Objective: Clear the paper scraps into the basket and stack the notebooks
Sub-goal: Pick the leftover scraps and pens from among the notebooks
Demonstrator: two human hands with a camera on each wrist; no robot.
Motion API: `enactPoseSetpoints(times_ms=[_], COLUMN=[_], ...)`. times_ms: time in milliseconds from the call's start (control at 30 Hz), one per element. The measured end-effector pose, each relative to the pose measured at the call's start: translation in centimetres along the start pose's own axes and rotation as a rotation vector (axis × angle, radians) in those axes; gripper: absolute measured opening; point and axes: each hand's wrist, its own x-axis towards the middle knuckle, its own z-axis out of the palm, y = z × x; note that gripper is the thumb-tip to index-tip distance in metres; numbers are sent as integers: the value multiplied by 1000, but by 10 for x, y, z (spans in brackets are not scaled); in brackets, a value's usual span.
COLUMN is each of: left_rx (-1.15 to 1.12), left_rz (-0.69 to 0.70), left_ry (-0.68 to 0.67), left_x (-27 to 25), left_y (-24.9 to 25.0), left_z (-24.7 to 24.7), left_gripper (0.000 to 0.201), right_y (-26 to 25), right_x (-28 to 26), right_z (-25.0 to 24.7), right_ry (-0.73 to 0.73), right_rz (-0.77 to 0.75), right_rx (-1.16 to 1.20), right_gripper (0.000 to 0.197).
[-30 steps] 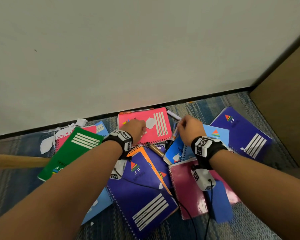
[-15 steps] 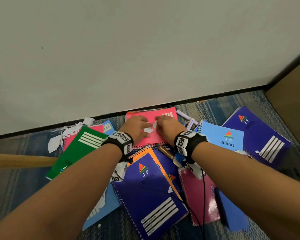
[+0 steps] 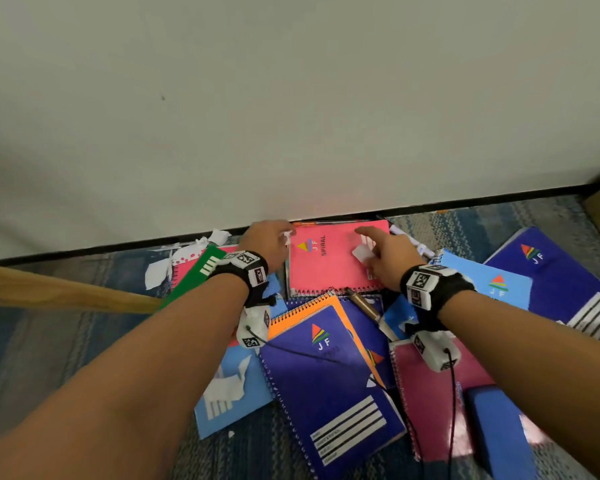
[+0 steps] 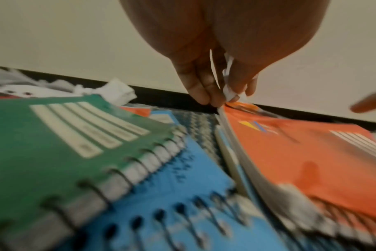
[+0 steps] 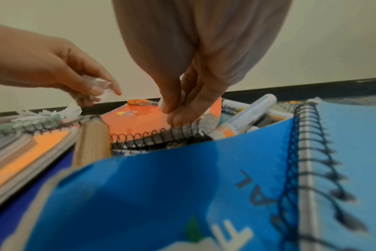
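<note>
Head view, near to far: I see a dark blue notebook [image 3: 329, 386] closest, logo reads "JF", 4 white label lines. Next to it a maroon notebook [image 3: 426, 400]. Beyond, a light blue notebook [image 3: 489, 282], also "JF". Farthest, against the wall, a pink notebook [image 3: 326, 261] marked "JF SPIRAL". My left hand [image 3: 267, 242] pinches a white paper scrap [image 4: 227, 91] at that notebook's left corner. My right hand [image 3: 388, 254] pinches another scrap [image 3: 361, 252] on its cover. More torn scraps [image 3: 160, 271] lie left by the green notebook [image 3: 201, 271]. Right wrist: marker [image 5: 247, 115] reads "PILOT".
</note>
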Motion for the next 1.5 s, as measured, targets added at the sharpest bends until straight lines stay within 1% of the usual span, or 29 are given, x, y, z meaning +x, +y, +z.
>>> enactPoseSetpoints(times_ms=[67, 133, 233, 300, 367, 433, 533, 600, 633, 700, 800, 933, 1033, 1067, 1100, 1167, 1200, 1233, 1267, 1333, 1367, 1400, 1433, 1500], left_rx=[-18, -22, 21, 7, 22, 51, 106, 167, 196, 240, 274, 281, 163, 139, 105, 6, -31, -58, -26, 43, 79, 110, 165, 177], left_rz=[-139, -284, -488, -609, -678, -724, -827, -878, -883, -871, -890, -1031, -1035, -1038, -1045, -1099, -1078, -1038, -978, -885, -857, -820, -774, -754], left_ry=[90, 162, 125, 111, 96, 83, 90, 69, 44, -17, -61, -45, 21, 25, 39, 59, 19, -13, -70, -156, -148, -131, -133, -68], left_x=[-3, -7, -10, -13, -16, -20, -22, -20, -18, -14, -10, -11, -8, -7, -5, 1, 4, 5, 6, 6, 2, 0, -3, -7], left_y=[-15, -31, -60, -79, -95, -106, -129, -150, -161, -174, -178, -168, -174, -175, -181, -192, -196, -196, -198, -197, -190, -184, -181, -176], left_z=[-16, -31, -47, -52, -53, -53, -56, -54, -52, -49, -48, -51, -46, -46, -43, -36, -31, -29, -27, -26, -30, -33, -33, -37], left_gripper=[22, 21, 28, 37, 47, 51, 41, 43, 44, 38, 30, 42, 43, 48, 57, 84, 98, 105, 100, 69, 57, 49, 45, 37], right_y=[-4, -12, -26, -34, -38, -38, -41, -45, -46, -48, -48, -48, -48, -48, -47, -45, -44, -43, -42, -41, -40, -40, -39, -39], right_x=[4, 9, 15, 17, 19, 20, 26, 29, 29, 30, 30, 30, 29, 29, 30, 31, 31, 31, 31, 32, 32, 32, 33, 33], right_z=[0, 2, 9, 15, 22, 26, 29, 29, 30, 32, 33, 31, 31, 32, 32, 33, 33, 34, 34, 34, 34, 34, 34, 35], right_ry=[-39, -89, -99, -152, -232, -274, -289, -300, -301, -305, -312, -316, -333, -335, -335, -340, -345, -347, -349, -349, -350, -351, -351, -353], right_rz=[14, 3, -38, -39, -5, 24, 44, 68, 73, 68, 66, 56, 56, 54, 50, 46, 46, 45, 42, 33, 31, 28, 25, 18], right_rx=[-68, -125, -179, -184, -210, -236, -243, -225, -222, -237, -244, -246, -244, -242, -237, -224, -221, -222, -226, -227, -227, -229, -231, -230], right_gripper=[25, 29, 28, 26, 26, 26, 24, 19, 16, 13, 9, 10, 12, 12, 12, 14, 16, 17, 18, 19, 19, 19, 19, 20])
